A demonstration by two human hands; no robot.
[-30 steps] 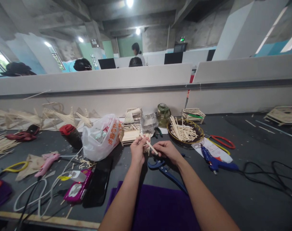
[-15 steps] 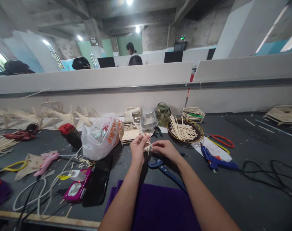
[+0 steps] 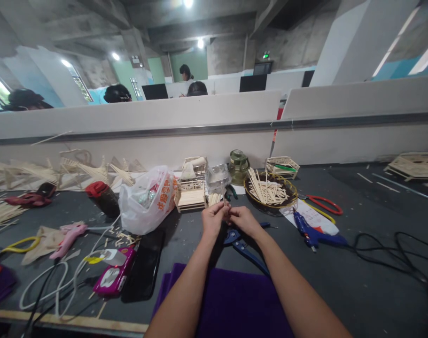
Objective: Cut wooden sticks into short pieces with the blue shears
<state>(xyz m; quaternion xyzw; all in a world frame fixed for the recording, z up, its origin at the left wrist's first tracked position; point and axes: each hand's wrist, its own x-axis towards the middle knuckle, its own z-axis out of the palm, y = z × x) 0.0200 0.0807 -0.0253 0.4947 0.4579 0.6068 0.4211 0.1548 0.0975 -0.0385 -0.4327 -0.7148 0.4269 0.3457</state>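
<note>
My left hand (image 3: 214, 219) and my right hand (image 3: 244, 219) meet over the middle of the table, fingertips pinched together. Between them is a thin wooden stick, mostly covered by the fingers. Just behind my left hand lies a small bundle of wooden sticks (image 3: 214, 199). Under and beside my right hand rests a blue-handled cutter (image 3: 247, 253). A small stick-built model (image 3: 191, 196) stands beyond my left hand. To the right, a woven basket (image 3: 294, 203) holds many loose sticks (image 3: 268, 188).
A white plastic bag (image 3: 143, 202), black phone (image 3: 143, 267) and pink device (image 3: 115, 272) are on the left. A blue glue gun (image 3: 314, 234) and red-handled scissors (image 3: 326, 204) lie right. A green-lidded jar (image 3: 238, 166) stands behind; purple cloth (image 3: 242, 300) lies in front.
My hands have come together; the left moved right and slightly down. The stick, clearly visible between them before, is now largely hidden by the fingers.
</note>
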